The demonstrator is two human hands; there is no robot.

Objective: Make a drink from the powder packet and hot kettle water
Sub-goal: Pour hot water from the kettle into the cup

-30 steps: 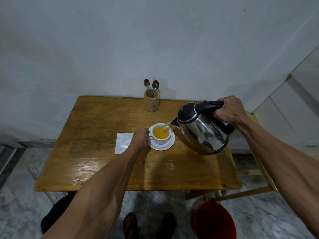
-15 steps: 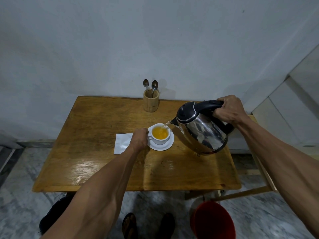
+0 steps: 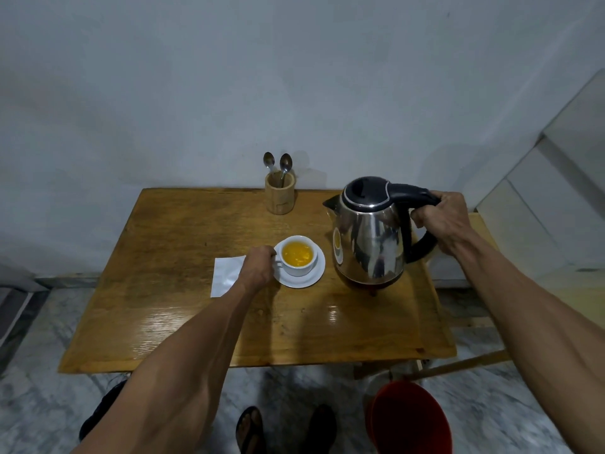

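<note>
A white cup holding orange liquid stands on a white saucer near the middle of the wooden table. My left hand grips the cup's handle on its left side. A steel kettle with a black lid stands upright to the right of the cup, its base at or just above the tabletop. My right hand is closed around its black handle. A white powder packet lies flat on the table, partly under my left hand.
A wooden holder with two spoons stands at the table's back edge by the wall. A red bucket sits on the floor under the table's front right corner. My sandalled feet are at the front edge.
The kettle was tilted and pouring water into the cup; now it is upright and has moved to the right, away from the cup. My left hand has stayed on the cup's handle.
</note>
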